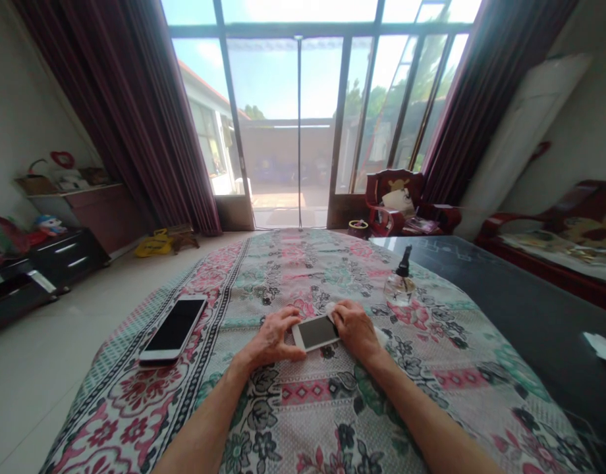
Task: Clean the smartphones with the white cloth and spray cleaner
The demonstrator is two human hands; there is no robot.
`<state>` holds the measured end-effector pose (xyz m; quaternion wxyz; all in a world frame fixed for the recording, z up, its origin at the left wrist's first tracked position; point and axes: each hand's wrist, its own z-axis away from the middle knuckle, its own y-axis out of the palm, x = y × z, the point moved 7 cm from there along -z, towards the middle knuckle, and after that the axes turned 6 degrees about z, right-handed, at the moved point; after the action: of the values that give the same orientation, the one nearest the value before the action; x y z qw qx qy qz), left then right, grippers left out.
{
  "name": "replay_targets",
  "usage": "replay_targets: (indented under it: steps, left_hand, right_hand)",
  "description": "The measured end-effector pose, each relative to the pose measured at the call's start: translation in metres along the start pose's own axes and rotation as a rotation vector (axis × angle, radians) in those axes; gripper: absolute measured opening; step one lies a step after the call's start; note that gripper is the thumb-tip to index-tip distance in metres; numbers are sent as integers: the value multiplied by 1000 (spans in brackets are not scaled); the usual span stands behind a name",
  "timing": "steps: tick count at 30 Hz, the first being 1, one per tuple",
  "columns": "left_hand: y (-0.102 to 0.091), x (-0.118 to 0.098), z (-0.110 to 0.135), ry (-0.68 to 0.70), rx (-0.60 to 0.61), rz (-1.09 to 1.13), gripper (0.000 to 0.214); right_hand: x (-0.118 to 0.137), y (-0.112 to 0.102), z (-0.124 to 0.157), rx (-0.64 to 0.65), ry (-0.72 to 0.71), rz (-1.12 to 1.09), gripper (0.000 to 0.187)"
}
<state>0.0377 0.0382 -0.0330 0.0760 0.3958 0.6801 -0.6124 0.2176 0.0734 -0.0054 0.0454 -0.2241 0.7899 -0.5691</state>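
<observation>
A white smartphone with a dark screen lies face up on the patterned tablecloth, slightly slanted. My left hand grips its left end, thumb along the near edge and fingers at the far corner. Over the right end rests my right hand, its fingers bent around a white wipe that shows at the fingertips and beside the wrist. Whether the wipe is cloth or tissue I cannot tell. To the left lies a larger white phone, also with a dark screen. A clear spray bottle with a black nozzle stands beyond my right hand.
The floral tablecloth covers the table under my hands. A dark table adjoins on the right, with a white paper on it. Behind stand a red wooden chair and a glass door.
</observation>
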Motion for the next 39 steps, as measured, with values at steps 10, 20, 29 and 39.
replay_targets:
  steps: [10, 20, 29, 39]
  left_hand:
    - [-11, -4, -1, -4, -42, 104, 61]
    - [-9, 2, -1, 20, -36, 108, 59]
    - [-8, 5, 0, 11, -30, 90, 63]
    - [-7, 9, 0, -3, -36, 114, 65]
  right_hand:
    - [4, 1, 23, -37, -76, -86, 25]
    - [2, -3, 48, -33, -153, -175, 25]
    - [-5, 9, 0, -17, -104, -176, 26]
    - [-12, -2, 37, -40, -151, -202, 28]
